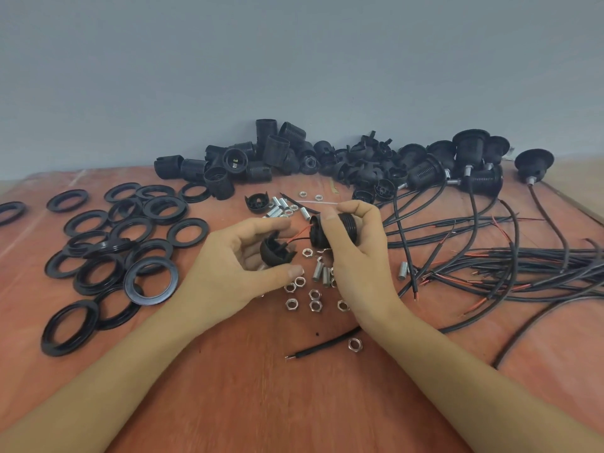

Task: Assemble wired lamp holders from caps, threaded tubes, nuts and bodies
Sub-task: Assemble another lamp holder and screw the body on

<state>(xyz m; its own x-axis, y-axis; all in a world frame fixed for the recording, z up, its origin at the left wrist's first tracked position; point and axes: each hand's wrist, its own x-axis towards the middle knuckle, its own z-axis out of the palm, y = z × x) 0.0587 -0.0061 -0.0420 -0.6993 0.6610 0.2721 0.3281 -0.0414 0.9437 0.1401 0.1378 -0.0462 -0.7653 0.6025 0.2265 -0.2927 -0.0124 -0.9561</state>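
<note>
A: Head view, the only one. What does each hand have?

B: The left hand (238, 261) pinches a black cap (275, 254) between the thumb below and the fingers above, with the open side facing right. The right hand (358, 253) is curled round a black ribbed body (316, 236), held on its side just above the table (294, 397).

A: Are the two parts joined?

B: They are apart, with a small gap. A red and a black wire (295, 237) bridge the gap from cap to body. I cannot see how the wire ends are fixed inside the body.

A: Which step, then?

B: My judgement is the closing step: the wiring looks done and the cap is not yet seated on the body.

A: What does the next move need?

B: Bring the cap's open mouth square onto the body's end, tuck the wire slack inside so nothing gets pinched, then press or twist it home. I cannot tell which from here.

A: Where is the stock?

B: The nuts (314, 294) and short metal tubes (317, 273) lie loose under and between the hands. The black rings (151, 282) are spread out on the left. Spare bodies (261, 155) are heaped against the wall. Finished holders (470, 148) sit back right, and their cables (490, 266) trail across the right side. One loose cable (327, 343) lies in front.
</note>
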